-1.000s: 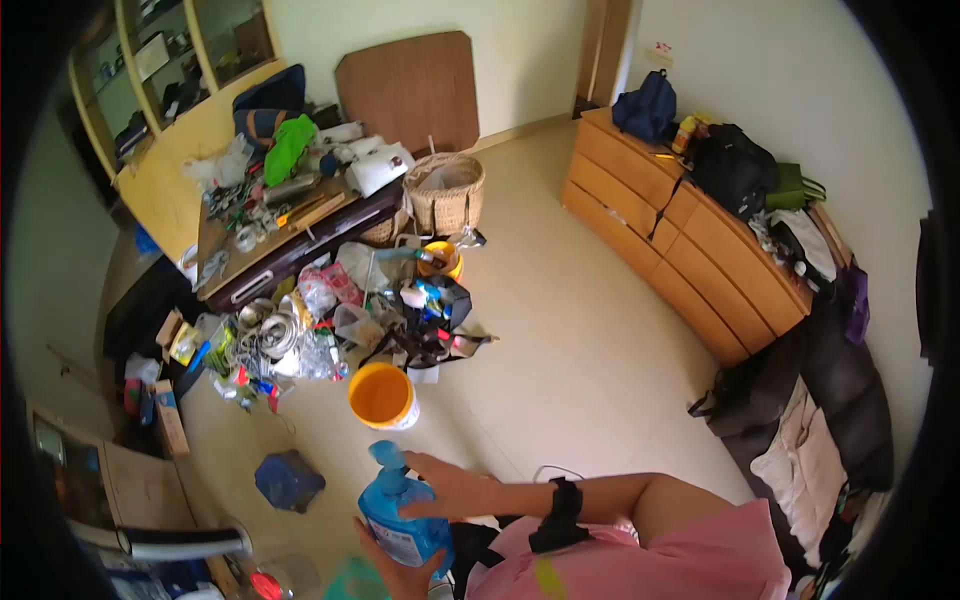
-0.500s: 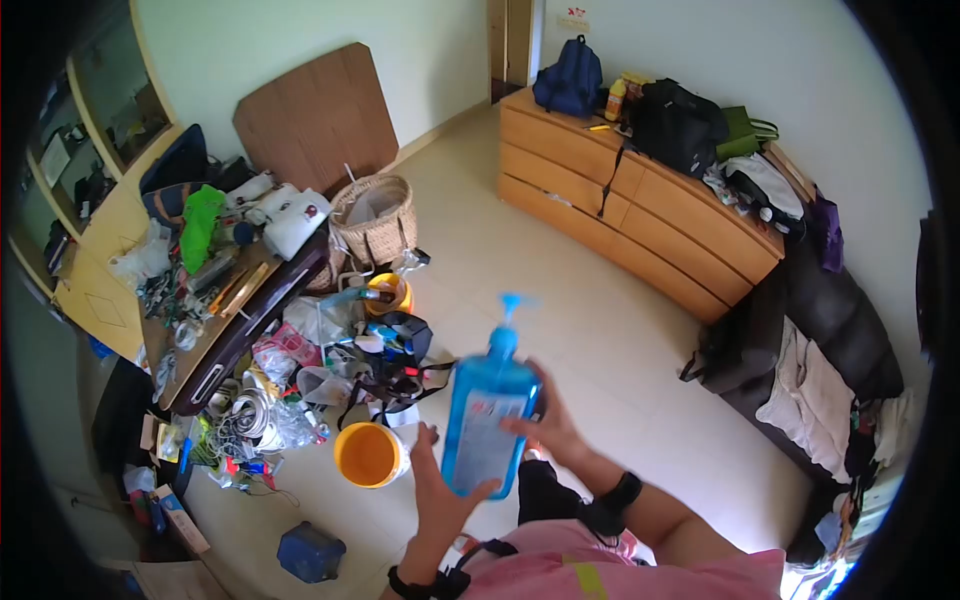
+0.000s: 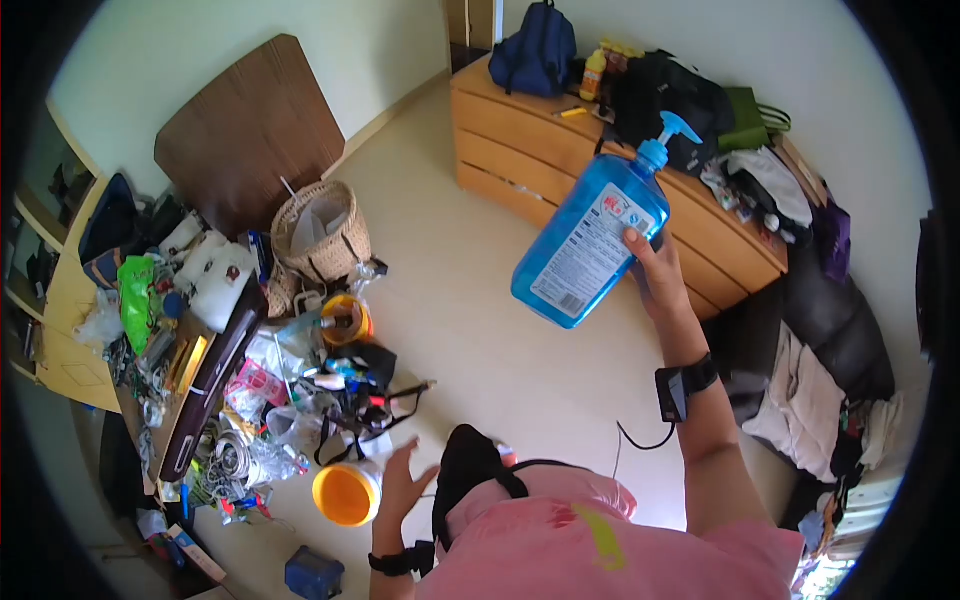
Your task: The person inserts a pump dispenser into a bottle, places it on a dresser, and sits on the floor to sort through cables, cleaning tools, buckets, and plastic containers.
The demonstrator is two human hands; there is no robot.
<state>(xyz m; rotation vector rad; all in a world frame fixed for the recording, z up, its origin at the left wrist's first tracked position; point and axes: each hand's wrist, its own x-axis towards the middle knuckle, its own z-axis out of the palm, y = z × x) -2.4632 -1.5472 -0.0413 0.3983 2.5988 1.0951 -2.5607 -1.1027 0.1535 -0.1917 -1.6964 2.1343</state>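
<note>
A large blue pump bottle [image 3: 592,240] with a white printed label is raised in front of the dresser, tilted with its pump head up to the right. My right hand [image 3: 660,268] grips it by its right side, thumb across the label; the other fingers are hidden behind it. Low and to the left, my left hand [image 3: 402,490] holds nothing, its thumb and fingers apart. Close beside that hand stands a white bucket [image 3: 347,494] with an orange-yellow inside.
A wooden dresser [image 3: 560,135] carries bags and bottles. Clutter with cables and plastic bags lies left, near a wicker basket [image 3: 335,245] and a leaning wooden board [image 3: 250,130]. A blue stool [image 3: 314,573] is on the floor. A dark sofa [image 3: 835,310] stands right.
My right hand has lifted the pump bottle up and to the right, tilting it. My left hand has come off the bottle and moved down to the left. The view has shifted.
</note>
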